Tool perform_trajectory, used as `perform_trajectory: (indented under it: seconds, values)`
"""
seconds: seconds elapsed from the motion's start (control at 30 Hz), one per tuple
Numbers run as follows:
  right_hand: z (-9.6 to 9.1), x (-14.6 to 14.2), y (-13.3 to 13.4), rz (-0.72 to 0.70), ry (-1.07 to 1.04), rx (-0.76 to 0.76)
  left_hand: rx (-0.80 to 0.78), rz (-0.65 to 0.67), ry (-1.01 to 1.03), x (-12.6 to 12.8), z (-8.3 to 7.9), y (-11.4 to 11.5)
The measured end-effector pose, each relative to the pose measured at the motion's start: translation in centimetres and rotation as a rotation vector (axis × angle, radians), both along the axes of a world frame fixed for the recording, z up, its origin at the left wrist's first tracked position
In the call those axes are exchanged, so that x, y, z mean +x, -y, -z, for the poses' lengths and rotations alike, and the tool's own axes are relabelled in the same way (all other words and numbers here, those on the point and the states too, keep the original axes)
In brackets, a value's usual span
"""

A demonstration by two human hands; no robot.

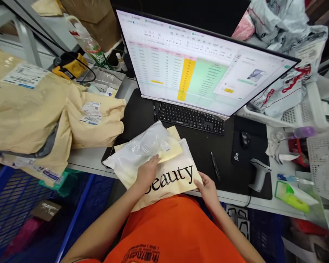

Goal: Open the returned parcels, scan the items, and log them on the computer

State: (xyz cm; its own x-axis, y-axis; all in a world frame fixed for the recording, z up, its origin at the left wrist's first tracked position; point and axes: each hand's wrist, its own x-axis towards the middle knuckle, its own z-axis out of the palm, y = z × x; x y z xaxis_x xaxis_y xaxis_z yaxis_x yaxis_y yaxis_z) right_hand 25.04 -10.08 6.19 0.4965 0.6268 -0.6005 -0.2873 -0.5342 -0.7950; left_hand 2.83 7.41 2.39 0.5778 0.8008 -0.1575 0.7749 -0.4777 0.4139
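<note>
A cream bag printed "Beauty" [178, 171] lies across the desk's front edge, close to my body. On its upper left part rests a clear plastic bag [145, 140] with a small white label and something pale inside. My left hand [148, 171] is at the plastic bag's lower edge, fingers together and pressed on it; the thumb is hidden. With thumb and fingers my right hand [207, 187] pinches the right corner of the cream bag.
A monitor [178, 65] stands behind a keyboard [192, 118]. To the right are a pen [215, 166], mouse [245, 139], scanner [259, 175] and white baskets [287, 117]. Labelled tan parcels [30, 109] pile up at left, above a blue crate [76, 215].
</note>
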Motion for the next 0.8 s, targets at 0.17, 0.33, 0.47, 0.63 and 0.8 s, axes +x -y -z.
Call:
perform_trajectory:
  seconds: [0.17,0.33,0.47,0.63,0.8]
  values:
    - [-4.1,1.2,0.2,0.062,0.191,0.047,-0.031,-0.093,0.155,-0.3,-1.1,-0.6]
    - [-3.4,-2.1,-3.3,-0.054,0.129,0.188,-0.023,-0.102,0.391,-1.1,-5.5,1.4]
    - [-1.0,-7.5,-7.3,-0.161,-0.237,0.353,-0.095,0.01,0.412,-2.8,-7.5,3.7]
    - [-1.8,-9.3,-8.9,-0.541,-0.439,0.508,-0.187,-0.299,0.24,-3.6,-6.5,4.9]
    - [-0.9,-3.9,-6.8,-0.559,0.317,0.292,-0.15,-0.57,0.386,-4.1,-6.9,3.0]
